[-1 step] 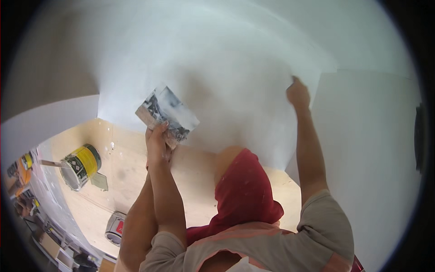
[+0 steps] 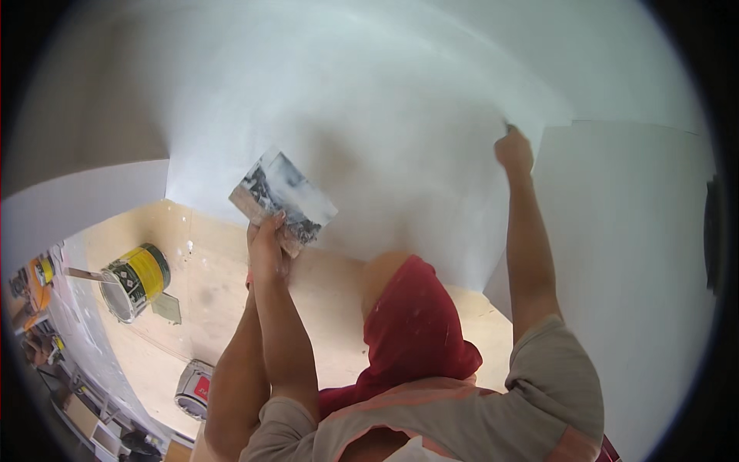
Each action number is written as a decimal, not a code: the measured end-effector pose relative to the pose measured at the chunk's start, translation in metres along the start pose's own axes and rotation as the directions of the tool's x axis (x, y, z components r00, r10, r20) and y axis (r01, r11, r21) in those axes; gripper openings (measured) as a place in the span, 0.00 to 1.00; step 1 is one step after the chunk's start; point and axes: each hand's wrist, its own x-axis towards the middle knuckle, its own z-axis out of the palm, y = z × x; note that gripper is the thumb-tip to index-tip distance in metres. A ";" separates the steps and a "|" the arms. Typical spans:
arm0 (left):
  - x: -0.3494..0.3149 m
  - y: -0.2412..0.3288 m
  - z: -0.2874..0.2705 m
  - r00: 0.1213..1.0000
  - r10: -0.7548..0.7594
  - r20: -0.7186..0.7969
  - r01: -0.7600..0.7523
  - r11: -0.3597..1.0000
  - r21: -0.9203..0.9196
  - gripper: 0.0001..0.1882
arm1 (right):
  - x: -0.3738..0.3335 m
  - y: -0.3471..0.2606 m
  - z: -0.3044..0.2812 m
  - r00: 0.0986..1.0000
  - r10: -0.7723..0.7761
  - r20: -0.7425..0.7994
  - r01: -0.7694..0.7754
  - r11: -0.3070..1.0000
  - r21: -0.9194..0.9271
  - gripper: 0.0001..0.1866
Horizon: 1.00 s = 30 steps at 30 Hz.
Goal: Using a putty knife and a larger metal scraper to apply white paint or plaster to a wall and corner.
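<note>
My left hand (image 2: 267,235) grips the lower edge of a flat rectangular board (image 2: 302,194), thumb on top. White paste and dark smears coat its face, and its near strip is bare and brownish. Up and to the right, my right hand (image 2: 514,150) is closed and raised against the pale wall (image 2: 416,146), close to the corner. A small thin dark tool (image 2: 506,123) pokes out past its fingers; most of it is hidden in the fist, so its kind is unclear.
A yellow-and-dark-green bucket (image 2: 137,281) with a stick across it stands on the tan floor (image 2: 146,369) at left. Nearer is a second container (image 2: 192,389) with a red label. Assorted clutter (image 2: 85,416) lies at lower left. Another pale wall (image 2: 616,254) rises at right.
My right hand has shifted slightly right along the wall, and more of the thin tool shows beyond the fingers. My left hand and the board have barely moved.
</note>
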 end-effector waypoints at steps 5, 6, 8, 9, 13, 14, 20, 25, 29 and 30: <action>-0.004 -0.009 -0.012 0.980 0.115 -0.162 -0.115 0.993 0.011 0.20 | 0.108 -0.057 0.022 0.920 -0.390 -0.052 0.386 0.920 -0.062 0.23; -0.001 -0.003 -0.014 0.975 0.139 -0.175 -0.134 0.990 0.042 0.20 | 0.116 -0.087 0.022 0.871 -0.491 -0.023 0.487 0.868 -0.100 0.23; -0.001 0.013 -0.006 0.959 0.154 -0.239 -0.138 0.987 0.083 0.19 | 0.130 -0.138 0.016 0.876 -0.483 -0.017 0.481 0.874 -0.067 0.23; 0.009 0.018 0.003 0.959 0.183 -0.219 -0.163 0.981 0.104 0.19 | 0.151 -0.152 0.019 0.871 -0.492 -0.018 0.490 0.870 -0.048 0.23; 0.053 0.084 0.013 0.961 0.200 -0.189 -0.124 0.928 0.352 0.16 | 0.207 -0.229 0.014 0.822 -0.547 -0.156 0.558 0.829 0.030 0.20; 0.050 0.084 0.013 0.953 0.231 -0.198 -0.148 0.921 0.361 0.16 | 0.206 -0.230 0.024 0.815 -0.552 -0.178 0.567 0.823 0.042 0.18; 0.037 0.094 0.018 0.982 0.174 0.075 -0.153 0.500 0.852 0.17 | 0.069 -0.201 0.090 0.675 -0.738 0.002 0.736 0.673 0.079 0.11; 0.009 0.112 -0.005 0.992 -0.120 0.034 -0.014 0.166 0.986 0.19 | -0.069 -0.149 0.103 0.495 -0.866 0.077 0.859 0.501 0.109 0.11; -0.060 0.141 -0.040 0.981 -0.094 -0.170 0.181 0.126 0.975 0.19 | -0.024 -0.117 0.077 0.693 -0.719 0.056 0.706 0.692 0.150 0.19; -0.077 0.143 -0.053 0.974 -0.062 -0.216 0.222 0.129 0.966 0.18 | 0.000 -0.116 0.053 0.816 -0.576 0.041 0.564 0.811 0.154 0.20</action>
